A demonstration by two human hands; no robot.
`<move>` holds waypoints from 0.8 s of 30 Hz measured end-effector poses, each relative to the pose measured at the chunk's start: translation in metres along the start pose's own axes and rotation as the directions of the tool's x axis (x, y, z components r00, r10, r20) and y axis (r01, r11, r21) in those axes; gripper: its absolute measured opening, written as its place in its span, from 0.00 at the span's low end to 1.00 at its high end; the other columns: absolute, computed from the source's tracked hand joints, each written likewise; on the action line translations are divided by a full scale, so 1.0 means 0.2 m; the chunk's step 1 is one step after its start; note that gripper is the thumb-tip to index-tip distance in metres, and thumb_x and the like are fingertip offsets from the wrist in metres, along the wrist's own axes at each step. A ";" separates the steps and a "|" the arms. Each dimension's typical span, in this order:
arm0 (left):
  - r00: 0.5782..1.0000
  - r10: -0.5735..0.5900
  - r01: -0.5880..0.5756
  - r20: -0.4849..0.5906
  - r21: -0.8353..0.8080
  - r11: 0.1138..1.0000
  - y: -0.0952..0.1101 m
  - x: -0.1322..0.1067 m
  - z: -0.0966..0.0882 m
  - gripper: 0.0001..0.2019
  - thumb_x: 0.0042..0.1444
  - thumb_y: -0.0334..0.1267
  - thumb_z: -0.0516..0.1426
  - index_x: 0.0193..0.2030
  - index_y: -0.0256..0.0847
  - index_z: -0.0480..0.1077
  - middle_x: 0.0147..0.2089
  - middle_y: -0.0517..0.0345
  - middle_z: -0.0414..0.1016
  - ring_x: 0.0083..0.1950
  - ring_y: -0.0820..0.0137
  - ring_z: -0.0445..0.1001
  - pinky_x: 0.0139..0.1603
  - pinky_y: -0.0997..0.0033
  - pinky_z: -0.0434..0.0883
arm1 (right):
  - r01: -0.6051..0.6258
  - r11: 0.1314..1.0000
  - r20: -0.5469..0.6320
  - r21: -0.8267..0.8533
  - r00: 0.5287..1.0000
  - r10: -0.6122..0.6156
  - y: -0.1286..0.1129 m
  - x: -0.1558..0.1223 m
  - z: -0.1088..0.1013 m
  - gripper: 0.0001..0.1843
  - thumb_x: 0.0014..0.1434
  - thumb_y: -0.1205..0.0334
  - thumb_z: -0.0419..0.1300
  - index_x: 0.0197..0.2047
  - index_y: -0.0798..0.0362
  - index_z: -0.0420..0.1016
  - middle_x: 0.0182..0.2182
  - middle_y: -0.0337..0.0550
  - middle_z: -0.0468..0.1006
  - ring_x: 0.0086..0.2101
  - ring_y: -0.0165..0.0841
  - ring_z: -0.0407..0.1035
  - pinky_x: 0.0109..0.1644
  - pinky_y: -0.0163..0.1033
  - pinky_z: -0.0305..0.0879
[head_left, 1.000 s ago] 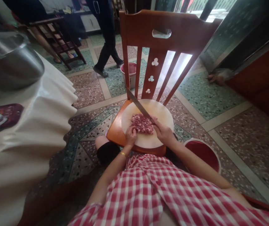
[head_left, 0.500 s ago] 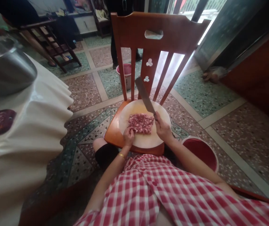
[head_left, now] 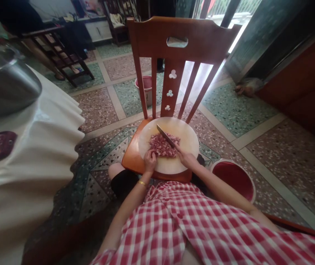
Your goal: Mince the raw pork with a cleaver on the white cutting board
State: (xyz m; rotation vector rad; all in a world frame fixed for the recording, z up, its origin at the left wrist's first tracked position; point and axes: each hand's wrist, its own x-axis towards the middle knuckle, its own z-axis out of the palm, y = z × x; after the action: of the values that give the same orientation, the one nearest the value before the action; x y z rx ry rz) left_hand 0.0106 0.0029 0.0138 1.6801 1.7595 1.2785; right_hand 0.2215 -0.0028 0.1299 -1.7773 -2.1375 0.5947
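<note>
Meat (head_left: 160,148), apparently mid-chop, on a round board (head_left: 171,166) on a chair (head_left: 132,156).
The left hand (head_left: 150,161) is curled at the meat's near-left edge; too small to tell whether it pinches any. The knife (head_left: 165,135) lies over the meat, long axis diagonal, tip pointing away and leftward. The right hand (head_left: 186,158) is wrapped around its handle. Another cut would call for raising the blade, left fingers kept clear.
</note>
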 end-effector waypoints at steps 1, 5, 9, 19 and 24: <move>1.000 -0.003 0.003 0.006 0.003 1.000 0.00 0.00 0.00 0.10 0.55 0.30 0.48 0.36 0.40 0.69 0.36 0.55 0.73 0.41 0.69 0.71 0.45 0.69 0.67 | -0.032 0.999 0.052 -0.005 0.998 0.032 0.02 -0.01 0.01 0.26 0.63 0.61 0.47 0.64 0.46 0.53 0.44 0.43 0.77 0.40 0.39 0.74 0.43 0.42 0.69; 1.000 0.013 -0.013 0.020 0.015 1.000 0.00 0.00 0.00 0.09 0.55 0.31 0.48 0.36 0.40 0.69 0.36 0.55 0.73 0.40 0.69 0.71 0.45 0.68 0.67 | 0.041 0.997 -0.088 0.069 0.995 -0.035 -0.01 -0.02 -0.10 0.26 0.64 0.60 0.45 0.65 0.48 0.52 0.50 0.46 0.74 0.46 0.40 0.71 0.48 0.43 0.67; 1.000 0.023 -0.023 0.009 0.021 1.000 0.00 0.00 0.00 0.09 0.55 0.31 0.48 0.36 0.39 0.69 0.36 0.54 0.73 0.40 0.69 0.70 0.46 0.68 0.67 | 0.084 0.994 -0.225 0.070 0.972 -0.066 -0.02 0.00 -0.12 0.26 0.65 0.61 0.43 0.66 0.52 0.50 0.52 0.49 0.71 0.48 0.40 0.69 0.51 0.42 0.64; 0.999 0.029 -0.029 0.023 0.033 0.999 0.00 0.00 0.00 0.09 0.55 0.31 0.48 0.36 0.39 0.69 0.35 0.54 0.73 0.40 0.68 0.70 0.45 0.68 0.67 | 0.094 0.991 -0.198 0.092 0.977 -0.074 -0.02 0.00 -0.16 0.26 0.64 0.60 0.44 0.66 0.49 0.49 0.55 0.47 0.68 0.50 0.40 0.67 0.51 0.42 0.65; 1.000 0.020 -0.021 0.017 0.036 0.999 0.00 0.00 0.00 0.09 0.55 0.31 0.47 0.36 0.40 0.69 0.35 0.54 0.73 0.40 0.68 0.70 0.45 0.68 0.67 | -0.039 0.999 -0.037 0.008 0.999 0.039 0.02 0.01 -0.03 0.27 0.64 0.61 0.45 0.65 0.50 0.51 0.49 0.48 0.74 0.43 0.40 0.72 0.46 0.44 0.68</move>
State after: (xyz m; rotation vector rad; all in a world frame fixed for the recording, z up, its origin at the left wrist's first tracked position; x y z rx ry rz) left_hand 0.0105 0.0039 0.0132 1.7274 1.7698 1.2450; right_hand 0.2276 0.0010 0.1318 -1.8161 -2.0775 0.5732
